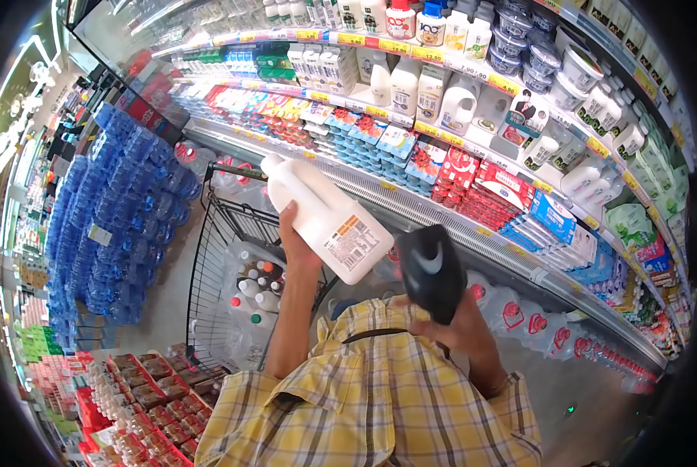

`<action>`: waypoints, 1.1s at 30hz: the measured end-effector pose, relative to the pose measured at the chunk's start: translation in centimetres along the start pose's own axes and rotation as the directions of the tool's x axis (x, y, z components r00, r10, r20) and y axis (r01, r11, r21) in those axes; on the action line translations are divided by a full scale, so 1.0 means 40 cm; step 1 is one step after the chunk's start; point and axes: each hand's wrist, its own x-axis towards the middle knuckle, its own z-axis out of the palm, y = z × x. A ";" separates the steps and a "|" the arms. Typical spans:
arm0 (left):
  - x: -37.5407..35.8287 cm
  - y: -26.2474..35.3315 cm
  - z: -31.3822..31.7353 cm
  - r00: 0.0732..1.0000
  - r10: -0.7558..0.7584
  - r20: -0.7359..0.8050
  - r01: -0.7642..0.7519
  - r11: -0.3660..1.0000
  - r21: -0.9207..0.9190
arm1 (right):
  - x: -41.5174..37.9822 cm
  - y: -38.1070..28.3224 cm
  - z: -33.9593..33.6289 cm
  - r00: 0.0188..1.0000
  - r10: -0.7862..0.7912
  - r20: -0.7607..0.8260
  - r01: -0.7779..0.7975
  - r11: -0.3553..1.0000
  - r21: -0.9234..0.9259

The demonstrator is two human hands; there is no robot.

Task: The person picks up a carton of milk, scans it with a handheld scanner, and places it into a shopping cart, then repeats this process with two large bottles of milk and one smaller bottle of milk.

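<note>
My left hand (295, 237) grips a large white plastic milk jug (325, 218) from below and holds it tilted, cap up and to the left, with its printed label facing the camera. My right hand (461, 323) is closed around a black hand-held device (432, 271), raised just right of the jug and close to its bottom end. Both hands are above my yellow plaid shirt (380, 397). The jug hangs over the near edge of a wire shopping cart (208, 272).
The cart holds several bottles with coloured caps (257, 292). A long open chiller (442, 101) with milk, yoghurt and cartons runs across the top and right. Stacked blue water packs (115, 218) stand at the left, and red-topped goods (138, 389) at the lower left.
</note>
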 end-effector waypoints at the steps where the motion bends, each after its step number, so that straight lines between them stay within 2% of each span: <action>1: 0.005 0.011 -0.010 1.000 0.002 0.021 -0.002 1.000 0.007 | -0.006 -0.007 -0.004 0.989 0.022 0.144 -0.024 1.000 0.016; 2: 0.006 0.021 -0.019 1.000 0.012 0.029 -0.012 1.000 0.016 | -0.011 0.016 -0.007 0.963 0.028 0.267 -0.041 0.998 0.042; 3: 0.003 0.033 -0.013 1.000 0.006 0.027 -0.007 1.000 0.020 | -0.009 0.005 -0.004 0.964 0.029 0.264 -0.043 0.998 0.047; 5: 0.001 0.043 -0.005 0.998 0.058 0.010 -0.059 0.996 0.068 | 0.002 -0.032 -0.003 0.858 0.181 0.480 -0.222 0.975 0.029; 6: 0.003 0.047 -0.009 0.999 0.053 0.010 -0.054 0.996 0.071 | 0.009 -0.043 0.002 0.841 0.230 0.490 -0.290 0.956 0.048; 7: 0.005 0.050 -0.014 0.998 0.063 0.020 -0.065 0.992 0.107 | 0.019 -0.044 0.002 0.842 0.230 0.488 -0.291 0.955 0.052; 9: 0.005 0.051 -0.013 0.997 0.071 0.031 -0.075 0.987 0.143 | 0.037 -0.042 -0.001 0.783 0.383 0.490 -0.332 0.924 -0.192; 10: 0.002 0.050 -0.009 0.997 0.081 0.008 -0.082 0.984 0.161 | 0.039 -0.025 0.003 0.784 0.384 0.488 -0.333 0.923 -0.191; 12: 0.002 0.047 -0.008 0.996 0.091 -0.017 -0.086 0.980 0.179 | 0.037 0.018 0.010 0.851 0.193 0.488 -0.254 0.965 0.061; 13: 0.005 0.046 -0.014 0.996 0.090 -0.013 -0.086 0.980 0.180 | 0.039 0.016 0.007 0.852 0.193 0.487 -0.254 0.965 0.062; 15: 0.007 0.044 -0.015 0.996 0.087 -0.011 -0.084 0.980 0.182 | 0.041 0.004 -0.003 0.803 0.298 0.516 -0.374 0.926 0.047; 19: 0.012 0.042 -0.004 0.994 0.094 -0.052 -0.083 0.979 0.187 | 0.036 -0.007 -0.023 0.800 0.315 0.510 -0.395 0.917 0.052; 21: 0.019 0.039 -0.001 0.994 0.093 -0.053 -0.082 0.979 0.188 | 0.033 -0.020 -0.032 0.834 0.281 0.475 -0.405 0.896 0.181; 22: 0.020 0.039 0.000 0.996 0.081 -0.045 -0.072 0.982 0.177 | 0.031 -0.015 -0.035 0.837 0.280 0.470 -0.404 0.896 0.184; 24: 0.019 0.039 0.007 0.997 0.064 -0.032 -0.058 0.985 0.165 | 0.028 0.002 -0.042 0.929 0.192 0.318 -0.289 0.911 0.295; 25: 0.015 0.037 0.015 0.996 0.063 -0.064 -0.050 0.983 0.179 | 0.033 0.023 -0.050 0.931 0.190 0.312 -0.285 0.911 0.297; 28: -0.008 0.023 0.037 0.993 0.063 -0.104 -0.039 0.975 0.219 | 0.071 0.082 -0.064 0.985 0.174 -0.008 -0.171 0.973 0.156; 31: -0.038 0.004 0.061 0.992 0.064 -0.108 -0.031 0.958 0.285 | 0.095 0.132 -0.066 0.990 0.100 -0.102 -0.094 0.994 0.063; 32: -0.048 -0.003 0.071 0.993 0.062 -0.100 -0.025 0.944 0.328 | 0.113 0.207 -0.061 0.984 -0.072 -0.164 0.080 0.996 0.044; 33: -0.059 -0.011 0.090 0.993 0.064 -0.101 -0.027 0.945 0.326 | 0.110 0.207 -0.052 0.984 -0.072 -0.161 0.080 0.996 0.042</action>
